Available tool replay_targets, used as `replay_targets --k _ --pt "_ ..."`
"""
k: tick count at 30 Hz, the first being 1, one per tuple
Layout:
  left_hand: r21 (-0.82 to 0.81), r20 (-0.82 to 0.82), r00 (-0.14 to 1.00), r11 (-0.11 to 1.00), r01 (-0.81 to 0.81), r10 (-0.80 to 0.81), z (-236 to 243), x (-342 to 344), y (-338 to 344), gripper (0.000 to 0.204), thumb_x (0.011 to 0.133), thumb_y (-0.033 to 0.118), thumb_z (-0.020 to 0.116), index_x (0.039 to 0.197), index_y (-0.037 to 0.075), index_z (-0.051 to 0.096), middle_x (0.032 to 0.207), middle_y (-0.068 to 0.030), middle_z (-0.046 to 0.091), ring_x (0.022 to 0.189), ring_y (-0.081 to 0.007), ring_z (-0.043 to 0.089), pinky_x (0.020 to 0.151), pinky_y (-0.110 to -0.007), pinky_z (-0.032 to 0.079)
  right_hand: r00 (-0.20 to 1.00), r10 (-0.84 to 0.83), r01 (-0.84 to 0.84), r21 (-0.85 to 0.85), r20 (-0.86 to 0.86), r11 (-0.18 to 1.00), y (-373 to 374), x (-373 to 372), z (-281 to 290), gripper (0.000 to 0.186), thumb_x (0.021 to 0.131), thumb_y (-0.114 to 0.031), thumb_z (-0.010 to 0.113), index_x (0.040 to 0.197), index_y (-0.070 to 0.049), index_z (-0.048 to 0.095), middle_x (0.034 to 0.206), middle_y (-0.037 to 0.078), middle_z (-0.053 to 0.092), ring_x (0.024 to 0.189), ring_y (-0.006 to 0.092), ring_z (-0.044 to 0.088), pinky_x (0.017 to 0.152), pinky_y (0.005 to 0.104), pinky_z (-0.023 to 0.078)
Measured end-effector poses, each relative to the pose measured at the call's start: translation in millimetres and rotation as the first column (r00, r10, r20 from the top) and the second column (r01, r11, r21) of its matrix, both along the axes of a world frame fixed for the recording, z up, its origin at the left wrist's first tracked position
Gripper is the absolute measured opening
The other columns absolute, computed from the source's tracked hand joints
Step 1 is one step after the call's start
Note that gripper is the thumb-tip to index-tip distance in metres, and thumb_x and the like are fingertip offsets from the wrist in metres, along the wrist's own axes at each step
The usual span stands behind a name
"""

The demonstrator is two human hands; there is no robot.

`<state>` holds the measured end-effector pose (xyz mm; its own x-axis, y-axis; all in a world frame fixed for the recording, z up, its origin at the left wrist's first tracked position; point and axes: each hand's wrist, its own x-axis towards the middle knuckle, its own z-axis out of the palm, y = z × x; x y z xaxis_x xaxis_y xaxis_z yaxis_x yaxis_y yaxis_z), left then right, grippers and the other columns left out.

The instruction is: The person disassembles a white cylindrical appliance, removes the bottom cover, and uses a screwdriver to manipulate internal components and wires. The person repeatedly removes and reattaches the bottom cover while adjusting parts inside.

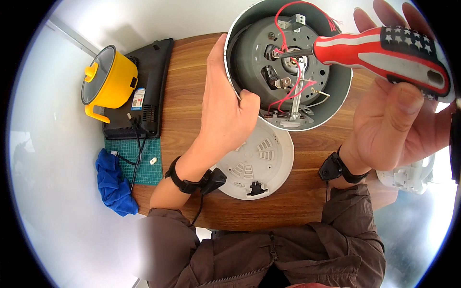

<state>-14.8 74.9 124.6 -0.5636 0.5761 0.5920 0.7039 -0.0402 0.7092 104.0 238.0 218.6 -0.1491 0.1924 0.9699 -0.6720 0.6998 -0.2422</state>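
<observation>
My left hand (228, 113) grips the rim of a round metal appliance housing (336, 108), tilted so its open underside shows. Inside are a grey plate (259, 38), red wires (277, 19) with frayed ends, a metal bracket strip (297, 98) and terminals. A screwdriver (350, 50) with a red, white and star-patterned handle is held in my right hand (384, 129), the thumb along the handle and several fingers raised behind it. The screwdriver's tip is at a terminal near the plate's middle; whether it sits in a screw is too small to tell.
Below the housing, a white round vented cover (281, 163) lies on the wooden table (187, 62). To the left are a yellow pot (113, 79) on a black flat device (156, 86), a green mat (151, 175), cables (140, 153) and a blue cloth (113, 185). A white plastic part (406, 180) is at right.
</observation>
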Motion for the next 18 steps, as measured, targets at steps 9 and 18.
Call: replay_targets --k 9,18 --pt "-0.022 0.055 0.998 1.0 -0.02 0.021 2.6 1.2 -0.6 0.076 0.082 0.001 0.043 0.155 -0.009 0.024 0.144 -0.0222 0.049 0.131 -0.0281 0.052 0.113 -0.036 0.039 1.0 0.014 -0.014 0.015 0.009 1.0 -3.1 -0.7 1.3 0.057 0.102 -0.027 0.064 0.149 -0.022 0.033 0.139 0.035 0.05 0.116 0.0483 0.064 0.09 0.0603 0.061" --pt "-0.017 0.113 0.994 1.0 0.012 -0.01 2.8 -1.8 -2.1 0.076 0.081 0.002 0.046 0.153 -0.011 0.024 0.147 -0.0271 0.043 0.135 -0.0373 0.047 0.115 -0.043 0.036 0.999 0.029 -0.03 0.035 0.021 0.999 -6.6 -4.4 0.2 0.055 0.103 -0.027 0.063 0.148 -0.023 0.032 0.14 0.037 0.049 0.115 0.0504 0.064 0.088 0.0618 0.062"
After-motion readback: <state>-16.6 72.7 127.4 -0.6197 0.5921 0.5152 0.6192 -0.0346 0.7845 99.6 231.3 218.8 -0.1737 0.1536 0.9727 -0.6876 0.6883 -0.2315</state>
